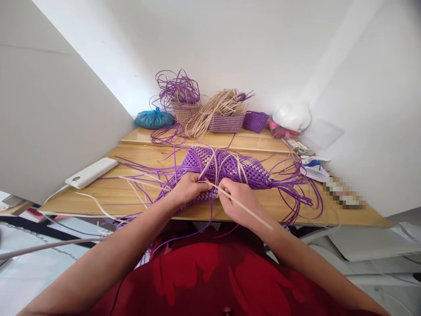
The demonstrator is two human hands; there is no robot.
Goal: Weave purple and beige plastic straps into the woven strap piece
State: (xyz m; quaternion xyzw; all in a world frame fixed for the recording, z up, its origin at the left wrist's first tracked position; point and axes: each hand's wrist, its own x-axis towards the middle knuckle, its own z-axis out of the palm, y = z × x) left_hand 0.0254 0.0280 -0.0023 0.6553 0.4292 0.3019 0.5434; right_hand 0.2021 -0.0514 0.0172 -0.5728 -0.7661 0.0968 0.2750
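Note:
A purple and beige woven piece (253, 169) lies on the wooden table in front of me, with long loose strips fanning out on both sides. At its near edge, my left hand (192, 188) is closed, thumb and fingers pinching the weave where a beige strip comes out. My right hand (238, 199) is closed beside it, gripping the beige strip (246, 208), whose free end trails over my right wrist. The two hands are close together but apart. My fingers hide the exact spot where the strip enters the weave.
Along the raised back ledge (141, 135) stand a blue bag (154, 118), a beige basket of purple strips (186, 112), a striped basket (226, 123) with beige strips, a purple basket (255, 121) and a white bag (292, 116). A white power strip (92, 172) lies left.

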